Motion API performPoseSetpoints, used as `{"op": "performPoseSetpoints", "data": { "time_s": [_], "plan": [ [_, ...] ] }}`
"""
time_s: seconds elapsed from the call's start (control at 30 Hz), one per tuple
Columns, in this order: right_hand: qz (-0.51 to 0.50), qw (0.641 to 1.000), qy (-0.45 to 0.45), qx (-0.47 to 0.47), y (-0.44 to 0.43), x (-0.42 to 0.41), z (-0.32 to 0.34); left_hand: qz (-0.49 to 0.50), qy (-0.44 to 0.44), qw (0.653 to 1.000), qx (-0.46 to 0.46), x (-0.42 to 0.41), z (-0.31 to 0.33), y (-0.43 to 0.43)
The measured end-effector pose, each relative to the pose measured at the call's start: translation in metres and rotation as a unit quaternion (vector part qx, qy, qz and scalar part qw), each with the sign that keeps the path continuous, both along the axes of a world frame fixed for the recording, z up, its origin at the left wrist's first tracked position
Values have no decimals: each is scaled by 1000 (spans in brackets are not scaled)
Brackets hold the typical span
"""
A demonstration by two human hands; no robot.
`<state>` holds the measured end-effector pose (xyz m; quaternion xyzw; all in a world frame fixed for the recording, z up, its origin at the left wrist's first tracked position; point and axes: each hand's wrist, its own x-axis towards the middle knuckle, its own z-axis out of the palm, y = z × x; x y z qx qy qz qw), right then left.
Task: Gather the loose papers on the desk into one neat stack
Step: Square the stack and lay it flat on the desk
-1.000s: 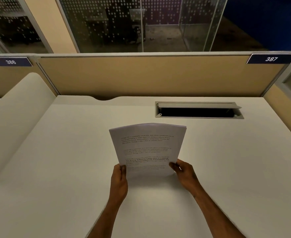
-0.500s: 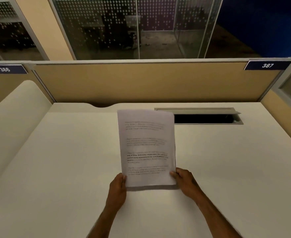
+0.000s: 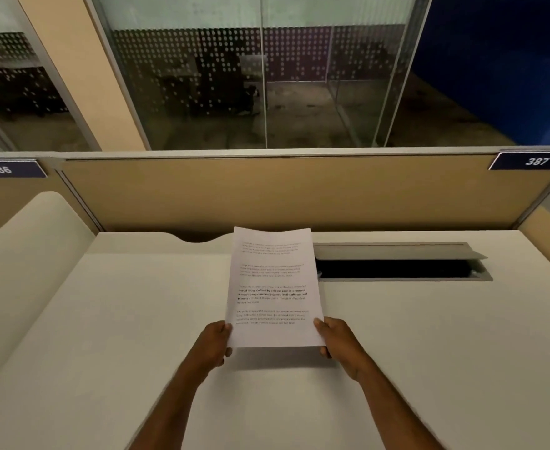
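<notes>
Papers (image 3: 273, 287) now flatter, raised.

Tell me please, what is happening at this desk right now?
A person is holding a stack of printed papers with both bare hands. The left hand grips the lower left corner and the right hand grips the lower right corner. The papers look lifted off the white desk, with a shadow beneath the near edge. No other loose sheets show on the desk. Behind the papers an open cable slot is set into the desk, before the tan partition.
</notes>
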<state>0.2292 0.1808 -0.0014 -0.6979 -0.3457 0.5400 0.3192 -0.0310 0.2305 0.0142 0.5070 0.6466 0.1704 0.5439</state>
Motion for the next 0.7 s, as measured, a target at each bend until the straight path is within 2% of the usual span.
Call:
{"op": "performPoseSetpoints", "data": {
  "time_s": [0.27,0.5,0.7],
  "plan": [
    [-53,997,-43,-46,49,-10,-37,5,39,999,-17,7,-41,58],
    [-89,987,-135,13,56,-16,-48,12,163,985,61,10,-61,71],
    [-124,979,-162,31,52,-30,-57,67,158,977,126,6,-65,60]
  ]
}}
